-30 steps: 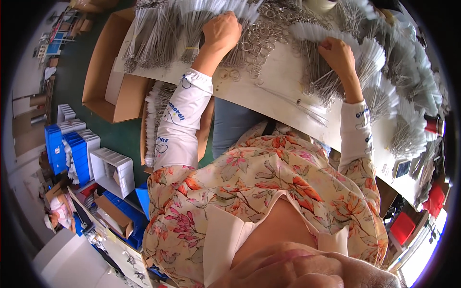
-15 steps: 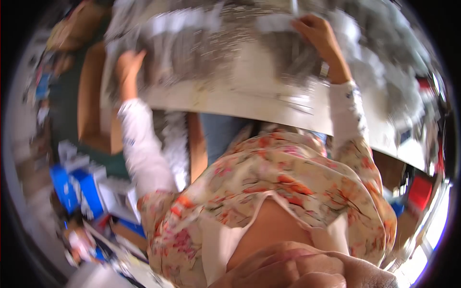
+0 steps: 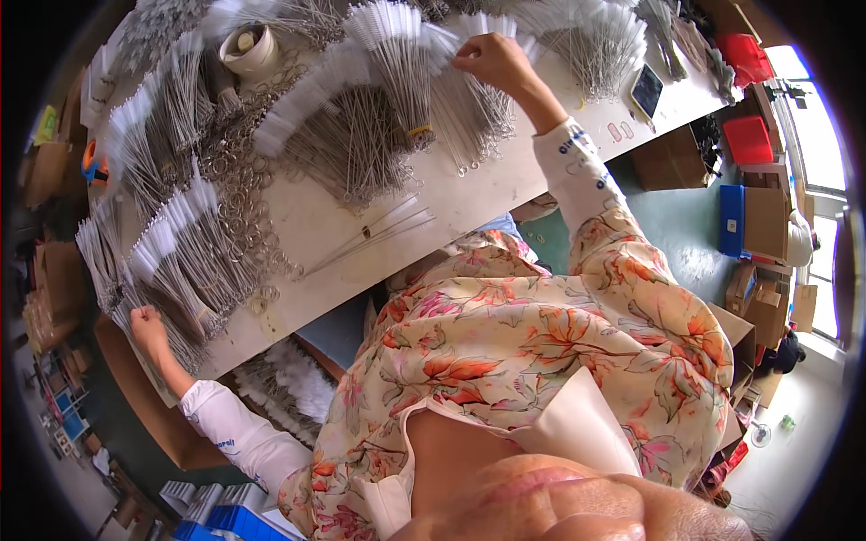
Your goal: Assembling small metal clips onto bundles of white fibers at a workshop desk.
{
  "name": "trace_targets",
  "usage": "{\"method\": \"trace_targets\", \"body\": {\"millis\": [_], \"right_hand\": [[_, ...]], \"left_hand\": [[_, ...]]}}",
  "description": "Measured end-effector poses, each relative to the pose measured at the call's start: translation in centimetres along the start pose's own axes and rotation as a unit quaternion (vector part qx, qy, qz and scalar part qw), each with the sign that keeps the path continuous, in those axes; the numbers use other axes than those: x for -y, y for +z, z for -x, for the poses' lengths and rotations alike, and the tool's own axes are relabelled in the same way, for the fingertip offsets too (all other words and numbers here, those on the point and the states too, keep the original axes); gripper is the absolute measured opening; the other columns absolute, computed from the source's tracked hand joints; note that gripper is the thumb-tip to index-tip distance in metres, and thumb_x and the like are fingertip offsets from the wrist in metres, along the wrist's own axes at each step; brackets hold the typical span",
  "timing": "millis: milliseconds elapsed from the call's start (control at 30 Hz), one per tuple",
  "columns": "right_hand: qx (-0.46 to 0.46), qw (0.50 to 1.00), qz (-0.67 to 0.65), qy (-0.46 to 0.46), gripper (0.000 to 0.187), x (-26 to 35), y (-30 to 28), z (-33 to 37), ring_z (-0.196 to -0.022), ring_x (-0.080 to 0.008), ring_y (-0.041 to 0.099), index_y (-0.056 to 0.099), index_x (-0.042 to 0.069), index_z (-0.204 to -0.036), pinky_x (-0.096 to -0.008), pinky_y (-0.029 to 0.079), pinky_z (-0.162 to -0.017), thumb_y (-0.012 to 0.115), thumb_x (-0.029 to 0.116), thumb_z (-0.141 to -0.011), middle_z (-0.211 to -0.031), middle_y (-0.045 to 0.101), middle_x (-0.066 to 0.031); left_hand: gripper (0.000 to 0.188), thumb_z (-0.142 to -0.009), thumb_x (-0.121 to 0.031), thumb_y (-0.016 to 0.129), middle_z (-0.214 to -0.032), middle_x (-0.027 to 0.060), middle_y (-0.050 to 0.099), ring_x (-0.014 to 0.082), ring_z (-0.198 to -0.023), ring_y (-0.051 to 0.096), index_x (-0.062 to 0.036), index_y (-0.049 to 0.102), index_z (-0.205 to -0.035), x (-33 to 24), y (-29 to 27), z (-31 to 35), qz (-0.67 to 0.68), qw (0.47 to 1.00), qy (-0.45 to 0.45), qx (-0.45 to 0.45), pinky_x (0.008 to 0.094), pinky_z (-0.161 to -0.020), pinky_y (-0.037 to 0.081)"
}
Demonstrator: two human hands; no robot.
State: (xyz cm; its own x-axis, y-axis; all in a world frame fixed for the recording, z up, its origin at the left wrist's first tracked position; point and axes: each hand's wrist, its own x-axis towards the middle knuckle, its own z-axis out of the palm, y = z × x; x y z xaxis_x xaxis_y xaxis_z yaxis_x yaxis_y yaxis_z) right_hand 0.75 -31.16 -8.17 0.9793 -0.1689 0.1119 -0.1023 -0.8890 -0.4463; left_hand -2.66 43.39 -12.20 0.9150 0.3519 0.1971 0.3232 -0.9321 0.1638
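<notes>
Wire-handled brushes with white bristle heads lie in bundles over the white table. At the near left corner, my left hand is closed beside a bundle of brushes; what it grips, if anything, is hidden. My right hand is raised at the far middle, fingers pinched together at the bristle ends of a small group of brushes. I cannot make out what is between them. Left of it fans a large pile of brushes, with a tied bundle on top.
Many loose metal rings lie among the bundles at left. A few single wires are near the front edge. A white tape roll stands at the back, a phone at right. An open cardboard box sits below the left corner.
My view has turned and sharpened from a blur. My left hand now appears lower and farther left, at the table corner; my right hand appears more toward the middle, fingers still closed.
</notes>
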Motion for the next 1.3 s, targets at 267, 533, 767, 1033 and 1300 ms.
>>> {"method": "trace_targets", "body": {"millis": [267,533,767,1033,1300], "right_hand": [[-0.012,0.988,-0.150,0.012,0.021,-1.2,-1.0,-1.0,-0.068,-0.0183,0.061,0.070,0.009,-0.077,-0.0313,0.050,-0.065,0.067,0.029,-0.071,-0.073,0.066,-0.0072],[-0.301,0.952,-0.050,-0.009,0.029,-15.1,-10.6,-5.4,-0.070,-0.0214,0.060,0.061,0.006,-0.094,-0.0387,0.048,-0.065,0.058,0.032,-0.082,-0.078,0.062,-0.0089],[-0.106,0.969,0.090,0.206,0.035,-15.7,-8.4,-3.7,-0.081,-0.0296,0.063,0.068,0.013,-0.092,-0.0372,0.048,-0.074,0.060,0.042,-0.075,-0.087,0.066,-0.0133],[-0.198,0.967,-0.160,0.014,0.023,-2.0,-11.9,-0.9,-0.071,-0.0144,0.056,0.060,0.007,-0.093,-0.0276,0.046,-0.062,0.050,0.027,-0.088,-0.079,0.059,-0.0038],[0.188,0.746,-0.592,-0.240,0.021,17.8,-2.6,8.2,-0.105,-0.0234,0.051,0.055,0.002,-0.105,-0.0347,0.042,-0.087,0.056,0.012,-0.086,-0.112,0.052,-0.0127]], "left_hand": [[0.023,-0.087,-0.017,0.056,-0.082,0.0052,0.058,0.0068,-0.044,0.034,0.0010,0.053,-0.101,-4.8,-2.9,1.0,0.538,0.820,-0.188,-0.049,0.0209,-0.036,0.022],[0.026,-0.091,-0.017,0.052,-0.085,0.0040,0.055,0.0074,-0.052,0.039,-0.0018,0.055,-0.111,-10.8,-7.4,2.8,0.564,0.798,-0.128,-0.171,0.0195,-0.040,0.025],[0.033,-0.093,-0.024,0.050,-0.077,-0.0003,0.049,-0.0001,-0.047,0.032,0.0036,0.055,-0.109,-18.1,-8.6,7.3,0.651,0.751,-0.097,0.060,0.0152,-0.038,0.021],[0.028,-0.092,-0.021,0.049,-0.066,-0.0031,0.044,0.0021,-0.053,0.032,0.0040,0.061,-0.099,-30.3,-9.0,13.4,0.688,0.706,0.032,0.167,0.0161,-0.043,0.021],[0.018,-0.086,-0.001,0.053,-0.069,0.0022,0.054,0.0072,-0.051,0.048,-0.0016,0.057,-0.103,-41.3,-7.5,17.6,0.631,0.709,0.309,0.060,0.0207,-0.044,0.037]]}}
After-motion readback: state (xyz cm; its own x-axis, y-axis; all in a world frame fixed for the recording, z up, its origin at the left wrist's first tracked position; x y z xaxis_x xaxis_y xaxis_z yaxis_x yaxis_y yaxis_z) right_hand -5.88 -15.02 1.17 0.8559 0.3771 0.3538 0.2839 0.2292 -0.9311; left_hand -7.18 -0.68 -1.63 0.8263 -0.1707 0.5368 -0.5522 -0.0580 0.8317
